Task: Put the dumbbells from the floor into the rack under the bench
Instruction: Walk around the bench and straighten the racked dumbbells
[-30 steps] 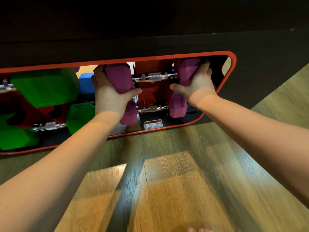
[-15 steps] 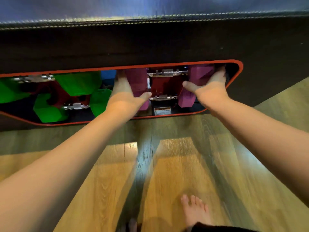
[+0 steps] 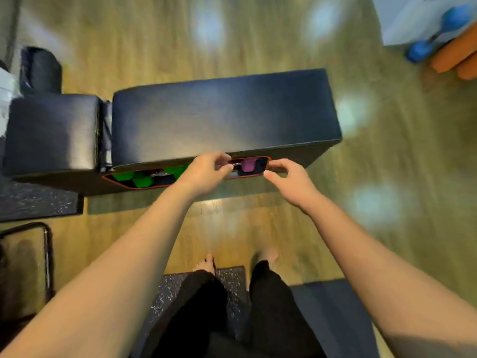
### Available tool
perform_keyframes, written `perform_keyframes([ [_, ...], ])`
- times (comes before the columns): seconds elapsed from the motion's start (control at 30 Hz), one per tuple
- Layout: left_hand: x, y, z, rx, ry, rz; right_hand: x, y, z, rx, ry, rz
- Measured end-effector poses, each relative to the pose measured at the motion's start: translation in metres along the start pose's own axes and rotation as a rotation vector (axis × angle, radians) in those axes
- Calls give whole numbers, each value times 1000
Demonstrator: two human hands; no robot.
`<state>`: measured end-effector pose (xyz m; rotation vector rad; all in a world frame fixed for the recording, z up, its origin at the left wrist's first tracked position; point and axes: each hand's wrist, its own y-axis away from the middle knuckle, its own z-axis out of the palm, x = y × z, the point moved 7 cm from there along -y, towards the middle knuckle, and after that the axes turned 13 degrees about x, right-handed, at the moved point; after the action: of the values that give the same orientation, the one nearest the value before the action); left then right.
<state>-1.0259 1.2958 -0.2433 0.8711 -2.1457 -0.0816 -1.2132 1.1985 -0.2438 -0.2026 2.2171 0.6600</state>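
I look down from above on the black bench point(image 3: 227, 112). The red-rimmed rack opening point(image 3: 268, 164) shows in its near side. A purple dumbbell point(image 3: 248, 165) lies inside at the right end, and green dumbbells point(image 3: 140, 180) lie at the left. My left hand point(image 3: 206, 169) hovers in front of the opening beside the purple dumbbell's metal handle, fingers loosely curled and holding nothing. My right hand point(image 3: 286, 177) is just outside the rack's right end, also loosely curled with nothing in it. A blue dumbbell point(image 3: 433, 37) lies on the floor at the far right.
An orange rolled mat point(image 3: 459, 60) lies beside the blue dumbbell. A second black pad point(image 3: 51, 130) adjoins the bench on the left, with a metal frame point(image 3: 46, 254) lower left. My bare feet point(image 3: 206, 263) stand on the wooden floor by a speckled mat point(image 3: 232, 275).
Both hands let go of the purple dumbbell's heads and drew back out of the rack. The view rose from low in front of the rack to well above the bench.
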Motion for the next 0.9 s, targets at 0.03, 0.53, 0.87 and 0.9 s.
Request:
perform_keyframes([
  [0.03,21,11,-11,-2,28,-3,-16,13,-20,11,-8,-18],
  [0.53,235,41,64,45,185,128,-7,31,-271,210,-234,-60],
  [0.87,319,-42,119,108,204,132,13,-63,-355,157,-263,-61],
  [0.9,327,-52,126,109,217,125,13,-77,-364,150,-258,-66],
])
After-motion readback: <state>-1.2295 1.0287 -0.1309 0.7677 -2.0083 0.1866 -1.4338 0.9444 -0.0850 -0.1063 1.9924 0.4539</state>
